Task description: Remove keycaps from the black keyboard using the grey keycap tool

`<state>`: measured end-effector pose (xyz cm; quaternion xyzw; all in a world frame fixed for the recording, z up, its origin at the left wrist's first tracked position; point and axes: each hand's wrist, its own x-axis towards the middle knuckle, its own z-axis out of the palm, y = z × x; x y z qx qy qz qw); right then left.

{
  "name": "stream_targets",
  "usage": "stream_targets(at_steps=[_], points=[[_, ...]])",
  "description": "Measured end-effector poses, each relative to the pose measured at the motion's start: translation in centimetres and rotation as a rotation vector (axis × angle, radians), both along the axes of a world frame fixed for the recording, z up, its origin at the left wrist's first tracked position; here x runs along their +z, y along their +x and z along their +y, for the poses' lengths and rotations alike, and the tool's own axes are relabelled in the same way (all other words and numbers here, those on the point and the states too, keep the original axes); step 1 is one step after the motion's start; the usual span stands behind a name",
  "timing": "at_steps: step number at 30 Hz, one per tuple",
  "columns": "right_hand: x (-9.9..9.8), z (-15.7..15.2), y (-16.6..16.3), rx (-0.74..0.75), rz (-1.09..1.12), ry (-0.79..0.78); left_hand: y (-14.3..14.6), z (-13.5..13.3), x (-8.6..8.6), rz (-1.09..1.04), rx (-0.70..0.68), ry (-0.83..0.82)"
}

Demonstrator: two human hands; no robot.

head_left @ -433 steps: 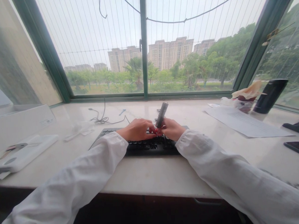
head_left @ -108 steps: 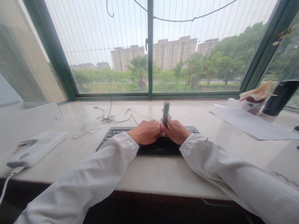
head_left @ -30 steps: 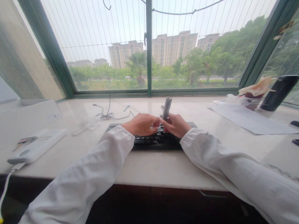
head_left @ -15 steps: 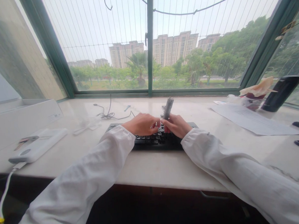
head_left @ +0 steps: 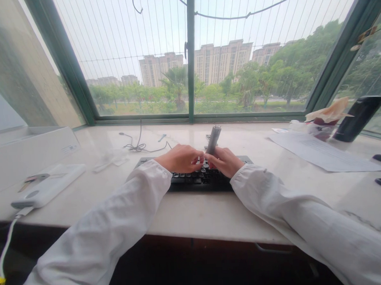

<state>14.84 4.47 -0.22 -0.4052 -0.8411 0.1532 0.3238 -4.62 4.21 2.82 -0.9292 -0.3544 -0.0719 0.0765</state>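
Note:
A black keyboard [head_left: 192,180] lies on the white sill, partly covered by my hands; some of its keys look different from the rest. My right hand [head_left: 225,161] is closed around a grey stick-like tool [head_left: 213,139] whose upper end points up and away from me. Its lower end is hidden behind the fingers. Close against it, my left hand [head_left: 182,158] hovers over the keys with thumb and fingertips pinched together near the right fingertips. Whatever lies in that pinch is too small to make out. Behind the tool sit small dark pieces [head_left: 207,137].
A coiled grey cable [head_left: 138,146] and clear plastic [head_left: 110,160] lie to the left. Farther left are a white power bank [head_left: 48,184] with keys [head_left: 36,180] on it and a white box [head_left: 31,146]. At right are paper [head_left: 318,150] and a black cylinder [head_left: 358,119].
The grey tool in my right hand has dipped slightly and tilted a little to the right. My left hand stays almost in the same place.

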Motion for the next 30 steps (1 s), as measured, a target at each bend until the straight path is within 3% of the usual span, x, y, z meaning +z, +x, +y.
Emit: stream_targets(at_steps=[4, 13, 24, 30], points=[[0.1, -0.4, -0.4, -0.057, -0.042, 0.040, 0.0, 0.1, 0.0, 0.007, 0.004, 0.014], [0.2, 0.0, -0.7, -0.159, -0.009, -0.085, 0.0, 0.4, -0.3, 0.006, 0.078, 0.000], [-0.3, -1.0, -0.8, -0.105, -0.130, 0.157, 0.0, 1.0, -0.9, -0.134, 0.047, -0.062], [-0.3, -0.3, -0.9, -0.133, -0.076, 0.034, 0.0, 1.2, -1.1, -0.186, 0.050, -0.055]])
